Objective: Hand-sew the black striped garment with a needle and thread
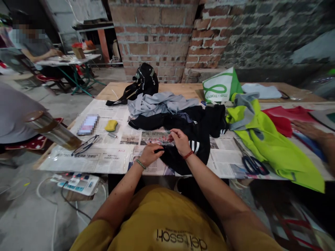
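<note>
Since the black cloth [200, 130] looks light and limp, I'd grip its edge; it lies on newspaper [104, 158]; left hand [150, 154] pinches that edge; right hand's [181, 142] fingertips nearly meet, on what I can't tell.

a rough brick wall [154, 42] stands behind the long wooden table [180, 89].

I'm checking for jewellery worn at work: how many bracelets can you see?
2: a green bracelet at the wrist of the left hand, and a red bracelet at that of the right hand. Others may be hidden.
</note>
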`<state>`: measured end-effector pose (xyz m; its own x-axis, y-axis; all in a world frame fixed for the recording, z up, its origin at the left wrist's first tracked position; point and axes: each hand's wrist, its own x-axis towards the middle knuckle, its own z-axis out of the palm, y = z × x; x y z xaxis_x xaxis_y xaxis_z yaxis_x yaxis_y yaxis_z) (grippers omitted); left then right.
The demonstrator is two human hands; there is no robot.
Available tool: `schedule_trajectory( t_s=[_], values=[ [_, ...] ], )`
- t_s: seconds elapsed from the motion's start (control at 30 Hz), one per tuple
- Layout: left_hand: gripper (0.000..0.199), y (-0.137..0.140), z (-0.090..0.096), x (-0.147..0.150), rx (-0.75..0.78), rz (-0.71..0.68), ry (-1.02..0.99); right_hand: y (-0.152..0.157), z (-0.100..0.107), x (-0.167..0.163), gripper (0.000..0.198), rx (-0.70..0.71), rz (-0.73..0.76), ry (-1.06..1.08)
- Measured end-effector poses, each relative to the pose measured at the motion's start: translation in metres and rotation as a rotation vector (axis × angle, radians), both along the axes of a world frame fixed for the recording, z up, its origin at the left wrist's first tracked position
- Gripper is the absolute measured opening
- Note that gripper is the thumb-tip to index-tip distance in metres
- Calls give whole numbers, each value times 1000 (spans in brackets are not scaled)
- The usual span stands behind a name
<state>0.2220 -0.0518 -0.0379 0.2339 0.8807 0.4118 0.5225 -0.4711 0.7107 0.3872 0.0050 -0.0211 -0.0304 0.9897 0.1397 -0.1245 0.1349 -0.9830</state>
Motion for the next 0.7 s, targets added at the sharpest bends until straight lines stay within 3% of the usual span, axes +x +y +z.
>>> schedule_trajectory(
  t_s=[0.1,0.2,0.33,0.47,0.7],
  values=[
    [11,2,1,-11,27,27,34,1,-23,1,20,-109,-3,-10],
    [13,5,1,-17,38,29,28,4,-31,8,19,-73,38,-107],
    [14,6,1,-18,56,22,44,-1,-29,11,16,244,107,-362],
    [17,3,4,-16,46,31,59,-8,-28,11,20,555,146,-484],
    [17,4,4,-15,76,-16,58,-18,-27,14,25,761,203,-703]
  ],
)
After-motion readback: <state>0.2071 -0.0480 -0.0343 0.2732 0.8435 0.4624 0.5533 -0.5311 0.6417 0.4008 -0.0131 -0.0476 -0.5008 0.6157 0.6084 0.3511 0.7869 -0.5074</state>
